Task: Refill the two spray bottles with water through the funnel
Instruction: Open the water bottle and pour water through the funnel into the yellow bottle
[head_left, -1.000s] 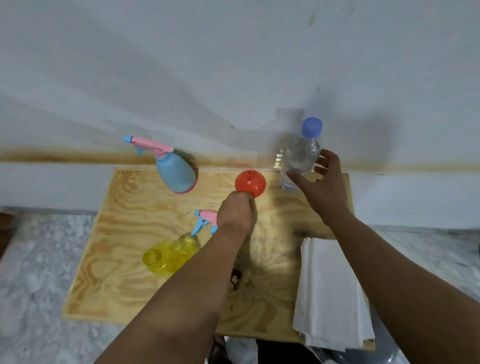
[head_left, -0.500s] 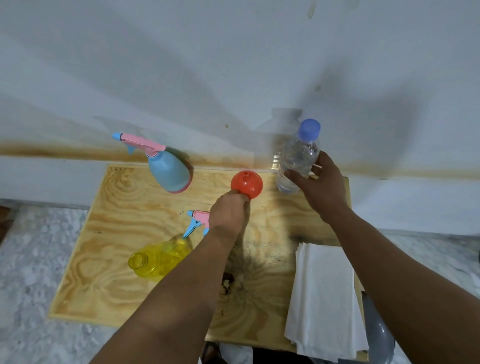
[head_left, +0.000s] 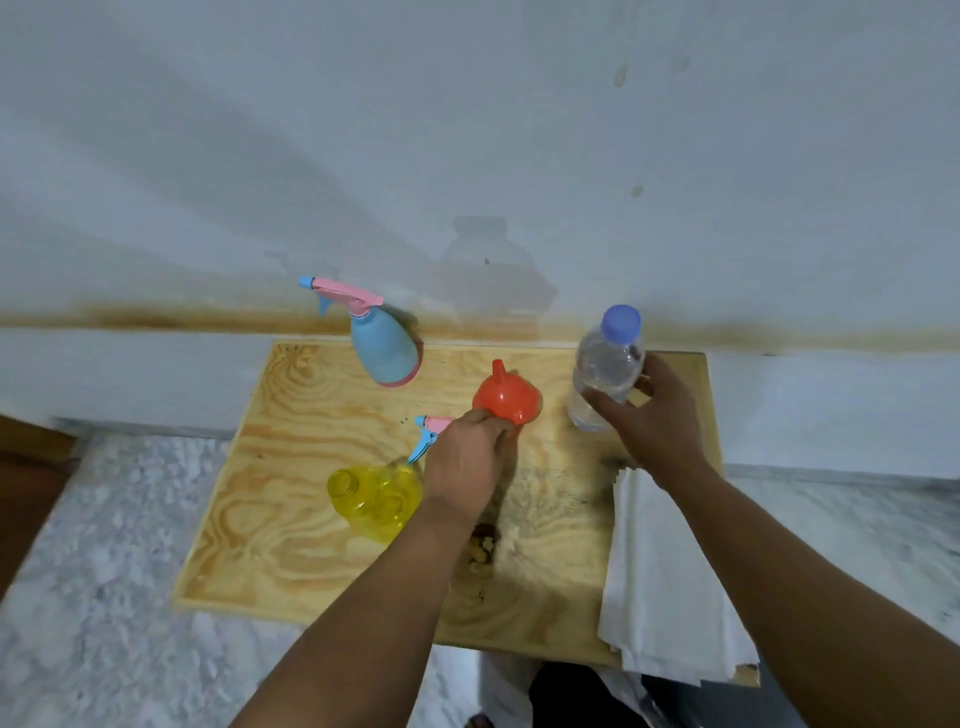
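1. At frame centre, the left hand (head_left: 462, 462) pinches the rim of the orange funnel (head_left: 506, 396), spout tipped upward; the fingers are curled on its edge.
2. Right of it, the right hand (head_left: 657, 415) grasps the capped water bottle (head_left: 605, 366), upright on the tabletop (head_left: 291, 519).
3. The yellow bottle (head_left: 374, 499) stands open-necked at centre left, its pink sprayer head (head_left: 434, 431) lying beside it; the blue bottle (head_left: 384, 345) stands upper left with its sprayer on.
4. Judgement: turn the funnel spout-down and seat it squarely in the yellow neck before uncapping, since the light bottle could tip.
5. Funnel and bottles look like smooth, thin plastic; the tabletop is grainy plywood; folded white paper (head_left: 670, 582) lies lower right.
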